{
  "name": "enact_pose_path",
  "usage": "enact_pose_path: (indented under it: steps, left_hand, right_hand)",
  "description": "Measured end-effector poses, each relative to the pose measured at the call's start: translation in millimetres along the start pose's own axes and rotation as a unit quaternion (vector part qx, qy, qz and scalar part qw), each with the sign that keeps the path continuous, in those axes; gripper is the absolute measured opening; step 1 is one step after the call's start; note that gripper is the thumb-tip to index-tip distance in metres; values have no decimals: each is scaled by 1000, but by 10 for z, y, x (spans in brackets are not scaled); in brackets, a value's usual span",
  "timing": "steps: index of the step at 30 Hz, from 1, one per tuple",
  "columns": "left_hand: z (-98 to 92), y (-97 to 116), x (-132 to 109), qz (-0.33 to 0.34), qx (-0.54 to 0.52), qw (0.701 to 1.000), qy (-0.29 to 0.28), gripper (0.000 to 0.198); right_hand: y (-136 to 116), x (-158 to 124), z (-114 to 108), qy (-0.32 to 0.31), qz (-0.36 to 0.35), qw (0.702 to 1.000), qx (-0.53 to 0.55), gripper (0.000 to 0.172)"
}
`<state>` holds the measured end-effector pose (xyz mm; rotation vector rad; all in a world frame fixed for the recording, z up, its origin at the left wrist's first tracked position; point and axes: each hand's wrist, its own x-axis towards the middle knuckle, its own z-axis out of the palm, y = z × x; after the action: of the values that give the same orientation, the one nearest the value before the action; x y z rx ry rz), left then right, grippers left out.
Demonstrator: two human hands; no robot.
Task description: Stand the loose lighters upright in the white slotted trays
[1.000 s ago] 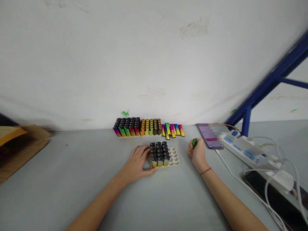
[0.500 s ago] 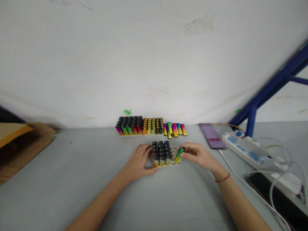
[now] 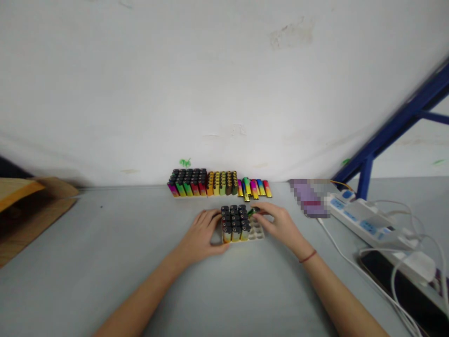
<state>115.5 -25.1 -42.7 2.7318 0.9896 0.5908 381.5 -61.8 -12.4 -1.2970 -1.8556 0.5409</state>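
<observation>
A pale tray [image 3: 259, 235] with round-ended slots sits on the table in front of me. Several black-topped lighters [image 3: 235, 222] stand upright in its left and middle columns, while slots at the right show bare. My left hand [image 3: 201, 236] is closed about the tray's left end, thumb along the near edge and fingers at the far side. Between the thumb and fingers of my right hand [image 3: 277, 222] is a green lighter [image 3: 251, 213], tilted over the tray's far right part. Its lower end is hidden.
Against the wall stand a block of black-topped lighters [image 3: 188, 181], a block of gold-topped lighters [image 3: 222, 182] and several loose colourful lighters [image 3: 255, 188]. To the right lie a blurred purple item [image 3: 310, 199], a white power strip [image 3: 368, 227], cables and a black phone-like object [image 3: 396, 281]. Cardboard [image 3: 31, 215] is at left.
My right hand has carried the green lighter from the tray's near right corner away from me and leftward, to the far right part. My left hand stays on the tray.
</observation>
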Motion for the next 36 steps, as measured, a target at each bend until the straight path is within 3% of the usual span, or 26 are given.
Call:
enact_pose_path:
  steps: [7,11,17,21,24,26,30,33,36]
  left_hand:
    - [-6,-1,3,-2,-3,1000,-5,65]
    - [10,-11,-1,-3,-3,1000,-1,64]
    - [29,-20,-5,3,3,1000,6,63]
    - [20,-19,-1,3,5,1000,2,63]
    - [19,-23,0,0,5,1000,2,64]
    - [21,-26,0,0,4,1000,2,65]
    - [19,-26,0,1,6,1000,0,65]
    - [14,-21,1,-1,7,1000,-3,65]
    - [10,-17,1,-1,10,1000,-5,65]
  right_hand:
    - [130,95,-1,-16,-52,985,-165,50]
    - [380,236,-64,57,73,949,-302,42]
    - [493,358,-63,3,210,881,-423,29]
    - [416,327,-95,0,247,871,-425,26]
    - [386,284,-123,-1,277,888,-366,23]
    - [385,250,-130,43,291,913,-281,22]
    - [379,186,-93,138,247,959,33,33]
    - [333,170,-37,143,213,931,259,42]
    - [260,187,2,125,262,869,400,45]
